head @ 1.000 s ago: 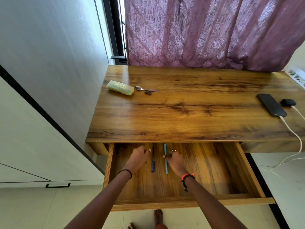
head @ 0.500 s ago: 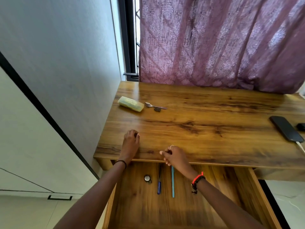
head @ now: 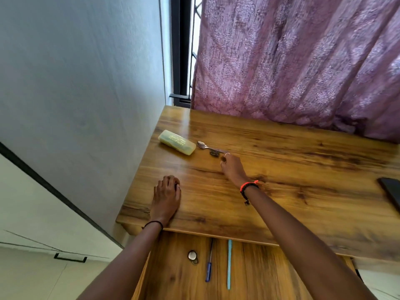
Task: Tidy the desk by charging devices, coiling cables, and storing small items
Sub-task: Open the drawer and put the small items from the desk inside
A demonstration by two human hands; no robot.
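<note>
A yellow-green case (head: 176, 142) lies at the desk's far left, with a metal spoon (head: 203, 145) and a small dark item (head: 213, 153) just right of it. My right hand (head: 232, 167) reaches over the desk, its fingertips right beside the spoon's handle and the dark item, holding nothing that I can see. My left hand (head: 166, 198) rests flat near the front left edge of the desk (head: 281, 169). In the open drawer (head: 177, 276) below lie a round metal piece (head: 192, 255), a blue pen (head: 209, 268) and a teal pen (head: 229, 264).
A black phone (head: 391, 191) lies at the desk's right edge. A purple curtain (head: 303, 61) hangs behind the desk, and a grey wall (head: 75, 83) runs along its left side. White cabinet fronts (head: 32, 224) stand lower left.
Both hands came out of the drawer. The left one settled on the desk's front left; the right one moved forward to the spoon. The view has tilted up and leftward.
</note>
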